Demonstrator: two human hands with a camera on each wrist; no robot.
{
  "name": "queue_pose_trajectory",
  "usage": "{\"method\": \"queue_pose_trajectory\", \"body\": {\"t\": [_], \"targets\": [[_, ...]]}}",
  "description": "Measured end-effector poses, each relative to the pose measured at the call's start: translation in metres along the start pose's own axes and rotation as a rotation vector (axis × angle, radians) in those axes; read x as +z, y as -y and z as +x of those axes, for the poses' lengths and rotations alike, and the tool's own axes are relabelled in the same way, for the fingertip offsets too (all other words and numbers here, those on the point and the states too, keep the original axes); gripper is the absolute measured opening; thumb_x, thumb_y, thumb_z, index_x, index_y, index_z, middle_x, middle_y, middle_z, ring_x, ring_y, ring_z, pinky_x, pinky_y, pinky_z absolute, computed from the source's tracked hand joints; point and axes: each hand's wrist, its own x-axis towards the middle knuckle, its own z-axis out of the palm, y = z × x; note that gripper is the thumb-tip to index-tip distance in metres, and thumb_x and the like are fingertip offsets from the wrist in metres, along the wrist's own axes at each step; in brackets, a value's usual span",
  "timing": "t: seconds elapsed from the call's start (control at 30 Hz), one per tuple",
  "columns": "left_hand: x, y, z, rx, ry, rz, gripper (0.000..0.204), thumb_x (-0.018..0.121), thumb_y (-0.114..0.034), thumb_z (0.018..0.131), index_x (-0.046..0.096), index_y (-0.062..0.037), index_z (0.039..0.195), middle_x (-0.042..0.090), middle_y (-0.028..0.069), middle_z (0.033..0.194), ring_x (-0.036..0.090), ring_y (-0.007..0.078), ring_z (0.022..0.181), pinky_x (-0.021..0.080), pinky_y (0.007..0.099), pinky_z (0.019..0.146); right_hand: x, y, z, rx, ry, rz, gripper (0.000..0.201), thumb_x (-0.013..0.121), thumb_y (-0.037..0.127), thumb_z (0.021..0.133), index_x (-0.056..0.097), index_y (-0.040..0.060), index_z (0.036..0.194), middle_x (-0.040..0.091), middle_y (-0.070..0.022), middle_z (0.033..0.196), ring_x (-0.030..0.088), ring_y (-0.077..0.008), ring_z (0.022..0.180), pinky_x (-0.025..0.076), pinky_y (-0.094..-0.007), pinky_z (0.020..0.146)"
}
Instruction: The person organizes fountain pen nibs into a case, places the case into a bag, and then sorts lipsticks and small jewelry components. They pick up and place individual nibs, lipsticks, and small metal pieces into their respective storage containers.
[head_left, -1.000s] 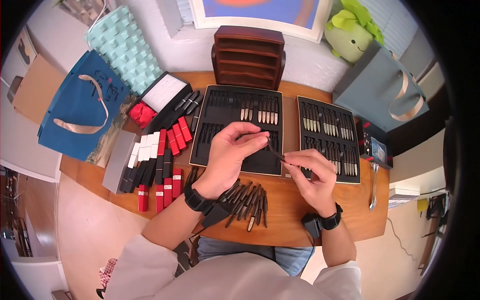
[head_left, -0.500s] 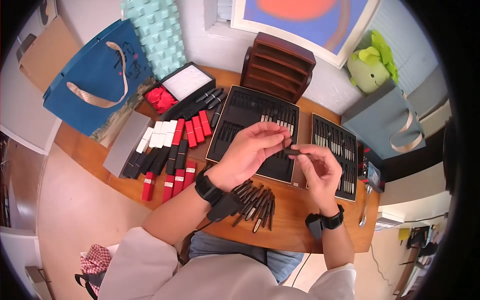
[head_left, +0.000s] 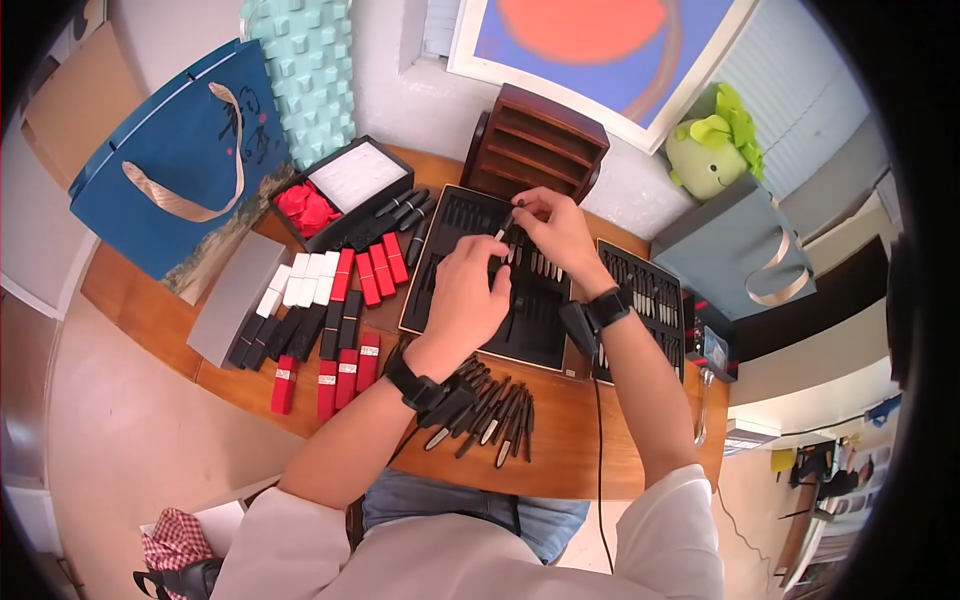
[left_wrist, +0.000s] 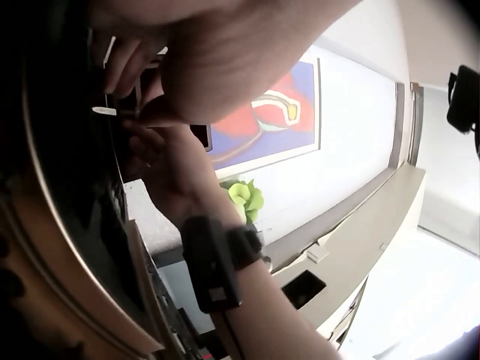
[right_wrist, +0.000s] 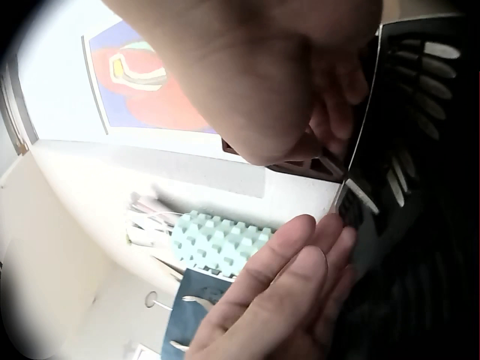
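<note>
In the head view my right hand (head_left: 560, 240) pinches a slim dark pen-like piece with a silver tip (head_left: 501, 233) over the far part of the left black case (head_left: 540, 325). The silver tip points down toward the tray slots. Close beside it is my left hand (head_left: 465, 300), its extended fingers near the piece's lower end. In the right wrist view the left hand (right_wrist: 289, 289) has fairly straight fingers, and the silver tip (right_wrist: 364, 196) lies just beyond them. Similar pieces (head_left: 545, 265) stand in rows in the case. A loose pile of such pieces (head_left: 490, 415) lies at the table's front.
A second filled black case (head_left: 640, 290) sits to the right. Red boxes (head_left: 378, 272), white and black boxes and an open gift box (head_left: 360, 172) crowd the left. A wooden shelf (head_left: 540, 140) stands behind; paper bags (head_left: 180, 165) flank the table. A cable hangs from the right wrist.
Both hands were together over the near part of the left case with a dark piece between them. They have moved forward and left; the right hand now holds a piece over the far slots.
</note>
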Motion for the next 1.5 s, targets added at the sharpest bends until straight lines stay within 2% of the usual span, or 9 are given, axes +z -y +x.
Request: {"method": "queue_pose_trajectory", "body": {"t": [0.17,0.37,0.73,0.87,1.07,1.13,1.33,1.4,1.5], "targets": [[0.007,0.007,-0.008,0.151,0.163,0.243,0.034,0.070,-0.020,0.107,0.065,-0.0030,0.136,0.067,0.0183,0.148,0.050,0.0384,0.155,0.023,0.0627,0.133,0.005,0.009,0.008,0.081,-0.007,-0.162,0.034,0.076,0.020,0.095,0.080,-0.0010,0.121,0.084,-0.0208,0.103,0.082,-0.0329,0.099,0.062,-0.0407,0.093],[-0.001,-0.001,-0.011,0.146,0.274,0.407,0.052,0.068,-0.032,0.109,0.061,0.0038,0.147,0.064,0.0190,0.155,0.038,0.0457,0.162,0.017,0.0697,0.132,0.011,0.007,0.012,0.059,0.116,-0.244,0.036,0.077,0.018,0.093,0.081,-0.0001,0.123,0.084,-0.0217,0.103,0.082,-0.0367,0.102,0.063,-0.0420,0.094],[-0.004,-0.006,-0.011,0.153,0.324,0.478,0.053,0.072,-0.037,0.106,0.066,0.0019,0.141,0.064,0.0156,0.153,0.036,0.0434,0.159,0.017,0.0715,0.130,0.020,0.028,-0.006,-0.104,0.080,-0.491,0.015,0.084,0.013,0.090,0.086,0.0035,0.101,0.078,-0.0188,0.105,0.077,-0.0412,0.100,0.062,-0.0494,0.088],[-0.003,-0.004,-0.012,0.144,0.316,0.469,0.052,0.073,-0.036,0.105,0.067,0.0002,0.141,0.063,0.0149,0.152,0.036,0.0431,0.159,0.017,0.0718,0.130,0.020,0.010,0.001,-0.088,0.116,-0.340,0.018,0.082,0.014,0.093,0.087,0.0024,0.106,0.077,-0.0171,0.108,0.077,-0.0387,0.097,0.061,-0.0448,0.087],[-0.002,-0.001,-0.011,0.140,0.292,0.443,0.051,0.076,-0.035,0.103,0.068,-0.0019,0.140,0.063,0.0137,0.152,0.036,0.0431,0.159,0.016,0.0715,0.130,0.008,0.016,-0.017,-0.332,0.071,-0.485,0.021,0.078,0.011,0.097,0.085,0.0035,0.115,0.077,-0.0164,0.113,0.074,-0.0373,0.103,0.060,-0.0446,0.092],[0.001,0.003,-0.013,0.145,0.253,0.422,0.047,0.077,-0.034,0.102,0.069,-0.0040,0.138,0.066,0.0124,0.149,0.037,0.0423,0.159,0.017,0.0703,0.131,-0.007,0.025,-0.028,-0.368,-0.036,-0.392,0.022,0.077,0.009,0.099,0.084,0.0039,0.119,0.076,-0.0156,0.115,0.074,-0.0358,0.100,0.060,-0.0435,0.090],[-0.003,-0.005,0.000,0.178,0.061,0.143,0.034,0.079,-0.015,0.096,0.074,-0.0088,0.128,0.073,0.0105,0.144,0.052,0.0371,0.151,0.028,0.0569,0.131,-0.060,0.061,-0.099,-0.183,0.069,-0.290,0.017,0.078,0.009,0.100,0.083,0.0037,0.116,0.076,-0.0136,0.108,0.073,-0.0256,0.086,0.058,-0.0348,0.078],[-0.006,-0.011,0.007,0.183,-0.009,-0.096,0.032,0.071,0.009,0.093,0.075,-0.0034,0.122,0.078,0.0137,0.132,0.074,0.0352,0.123,0.057,0.0439,0.110,-0.071,0.072,-0.133,-0.182,0.368,-0.059,0.016,0.079,0.015,0.099,0.084,0.0058,0.112,0.078,-0.0135,0.093,0.076,-0.0295,0.082,0.060,-0.0406,0.075],[-0.012,-0.021,0.008,0.088,0.045,-0.218,0.031,0.067,0.017,0.094,0.076,-0.0004,0.118,0.079,0.0135,0.123,0.078,0.0277,0.115,0.063,0.0361,0.098,-0.077,0.093,-0.178,-0.023,0.658,-0.058,0.024,0.086,0.024,0.097,0.084,0.0081,0.114,0.076,-0.0106,0.074,0.075,-0.0261,0.066,0.058,-0.0389,0.065]]}}
